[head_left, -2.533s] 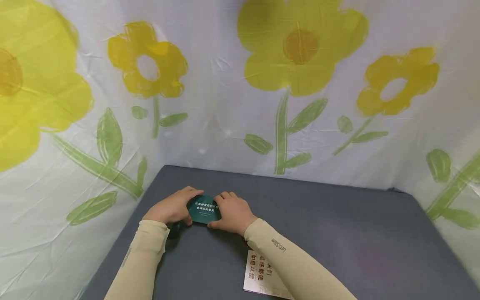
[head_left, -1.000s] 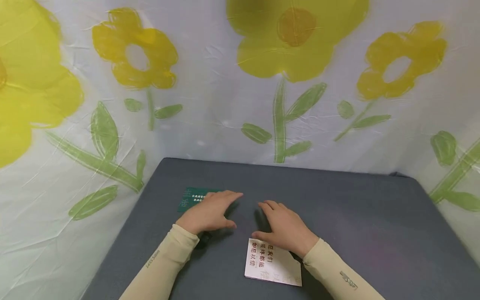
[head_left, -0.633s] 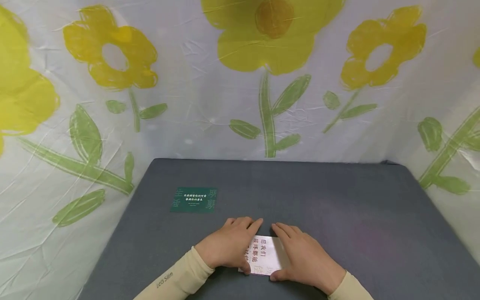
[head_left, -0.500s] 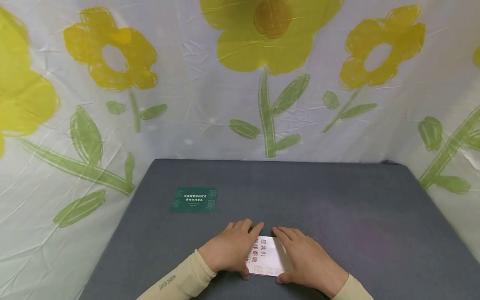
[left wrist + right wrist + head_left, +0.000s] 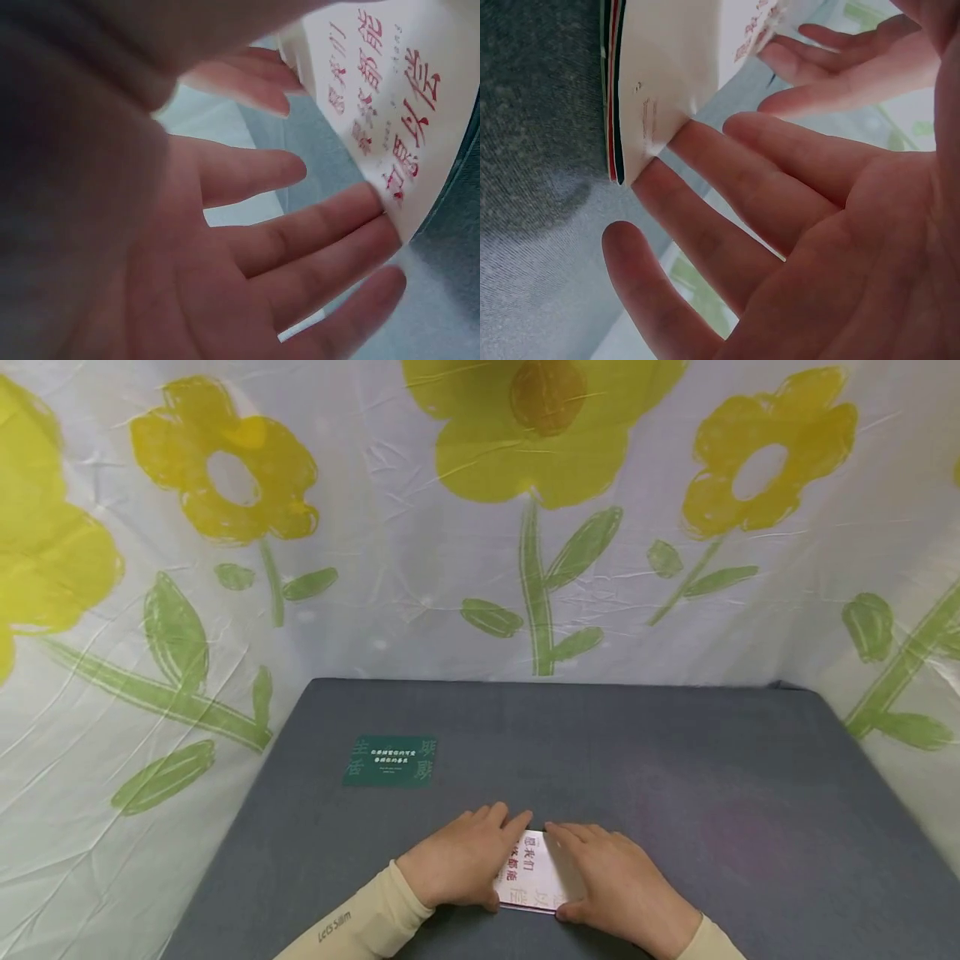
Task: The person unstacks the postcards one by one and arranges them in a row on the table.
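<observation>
A small stack of postcards (image 5: 536,875), white with red Chinese writing on top, is at the front middle of the dark table. My left hand (image 5: 461,860) holds its left end, fingers at the far edge and thumb at the near edge. The right hand (image 5: 624,883) grips the other end in the same way. Seen from the right wrist, the stack (image 5: 667,60) shows green, red and white layers along its side. In the left wrist view, fingertips touch the edge of the white card (image 5: 424,45). Both palms partly cover the ends of the stack.
A green postcard (image 5: 390,762) with white writing lies flat at the back left of the table. The dark grey tabletop (image 5: 600,743) is bordered by a white curtain (image 5: 405,610) printed with yellow flowers.
Both hands held the green postcard at the left, let go of it, and moved right and nearer. They now hold the white-topped stack; the green postcard stays flat at the left.
</observation>
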Action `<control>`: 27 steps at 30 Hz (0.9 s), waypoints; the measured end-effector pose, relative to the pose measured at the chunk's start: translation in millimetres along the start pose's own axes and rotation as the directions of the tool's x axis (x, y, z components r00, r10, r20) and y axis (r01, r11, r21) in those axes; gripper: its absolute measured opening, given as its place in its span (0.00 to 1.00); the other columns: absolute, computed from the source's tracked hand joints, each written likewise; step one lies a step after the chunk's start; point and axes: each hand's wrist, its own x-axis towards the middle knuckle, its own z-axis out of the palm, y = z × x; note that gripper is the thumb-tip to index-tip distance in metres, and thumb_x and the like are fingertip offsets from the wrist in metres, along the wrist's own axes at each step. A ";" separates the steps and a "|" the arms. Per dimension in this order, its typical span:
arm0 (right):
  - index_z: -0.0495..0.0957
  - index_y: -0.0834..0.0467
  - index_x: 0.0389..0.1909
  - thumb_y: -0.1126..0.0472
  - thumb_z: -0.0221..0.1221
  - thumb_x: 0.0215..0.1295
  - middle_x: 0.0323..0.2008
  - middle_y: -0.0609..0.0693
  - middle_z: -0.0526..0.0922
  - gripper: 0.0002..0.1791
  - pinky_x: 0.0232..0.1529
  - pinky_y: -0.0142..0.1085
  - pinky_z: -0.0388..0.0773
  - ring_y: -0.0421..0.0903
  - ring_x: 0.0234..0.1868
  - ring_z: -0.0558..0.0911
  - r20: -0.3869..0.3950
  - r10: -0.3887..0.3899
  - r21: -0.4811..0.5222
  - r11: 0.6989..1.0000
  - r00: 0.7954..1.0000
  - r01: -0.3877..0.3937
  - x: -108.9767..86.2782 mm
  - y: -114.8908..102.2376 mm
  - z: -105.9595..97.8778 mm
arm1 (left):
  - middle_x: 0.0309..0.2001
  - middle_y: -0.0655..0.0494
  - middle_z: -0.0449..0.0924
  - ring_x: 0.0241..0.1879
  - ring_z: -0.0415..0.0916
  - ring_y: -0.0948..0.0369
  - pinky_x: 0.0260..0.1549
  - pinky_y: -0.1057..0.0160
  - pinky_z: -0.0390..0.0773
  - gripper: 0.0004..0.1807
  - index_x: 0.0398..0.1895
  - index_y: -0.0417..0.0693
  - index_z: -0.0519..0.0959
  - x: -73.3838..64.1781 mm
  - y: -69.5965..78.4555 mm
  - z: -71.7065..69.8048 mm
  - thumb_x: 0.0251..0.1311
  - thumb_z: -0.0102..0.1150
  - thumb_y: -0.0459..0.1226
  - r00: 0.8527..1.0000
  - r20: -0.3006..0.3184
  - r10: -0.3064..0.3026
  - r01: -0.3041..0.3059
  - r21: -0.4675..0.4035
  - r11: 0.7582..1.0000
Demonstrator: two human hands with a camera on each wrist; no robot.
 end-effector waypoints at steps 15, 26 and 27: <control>0.80 0.57 0.68 0.48 0.86 0.45 0.62 0.54 0.87 0.47 0.54 0.54 0.85 0.54 0.58 0.86 -0.017 -0.048 0.021 0.999 0.999 0.048 37.5 6.4 -9.5 | 0.62 0.52 0.78 0.56 0.79 0.57 0.60 0.60 0.83 0.58 0.80 0.44 0.69 6.7 -32.5 -8.8 0.43 0.91 0.42 0.998 -0.056 -0.037 0.031 -0.107 0.994; 0.81 0.58 0.66 0.47 0.83 0.52 0.63 0.55 0.86 0.42 0.59 0.55 0.83 0.57 0.61 0.84 -0.013 -0.092 0.033 0.995 0.996 0.093 96.2 12.7 -6.0 | 0.71 0.50 0.76 0.59 0.79 0.56 0.65 0.55 0.82 0.57 0.81 0.42 0.68 20.9 -84.6 -10.1 0.46 0.89 0.37 0.985 -0.057 -0.165 0.143 -0.280 0.949; 0.81 0.58 0.66 0.46 0.83 0.52 0.63 0.55 0.86 0.42 0.59 0.55 0.83 0.57 0.61 0.84 -0.013 -0.105 0.034 0.994 0.994 0.105 102.6 12.1 -5.8 | 0.71 0.50 0.76 0.60 0.79 0.56 0.65 0.55 0.82 0.57 0.81 0.42 0.68 21.1 -90.2 -10.6 0.45 0.90 0.36 0.981 -0.053 -0.185 0.161 -0.302 0.940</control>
